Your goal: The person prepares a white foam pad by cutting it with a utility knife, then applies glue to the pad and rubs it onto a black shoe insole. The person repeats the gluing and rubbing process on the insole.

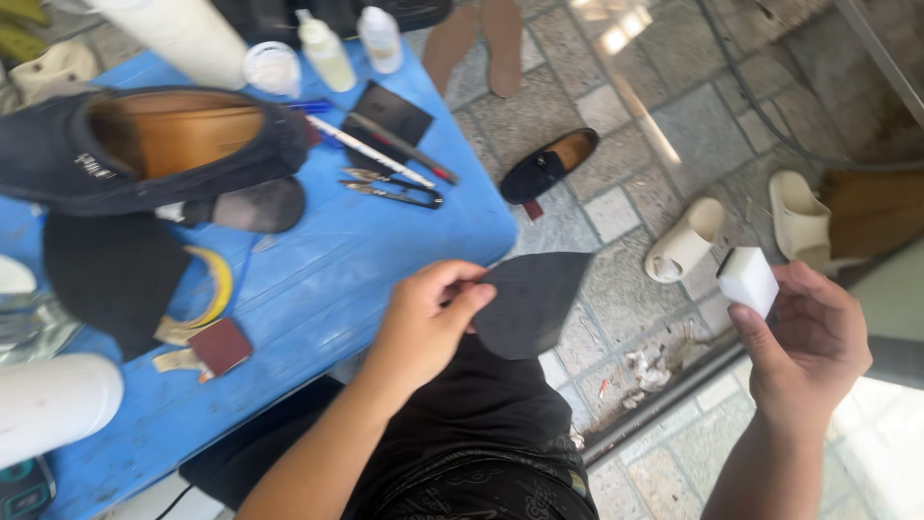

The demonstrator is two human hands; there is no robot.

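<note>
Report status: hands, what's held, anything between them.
Left hand pinching dark sole piece. Right hand gripping white block. Hands apart, nothing between them.

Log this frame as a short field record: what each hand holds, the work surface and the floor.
left hand: left hand pinches a dark half-sole piece by its edge
right hand: right hand holds a small white block
surface: blue table with a dark loafer, scissors, two small bottles
floor: stone paving; second loafer, pale slides
</note>
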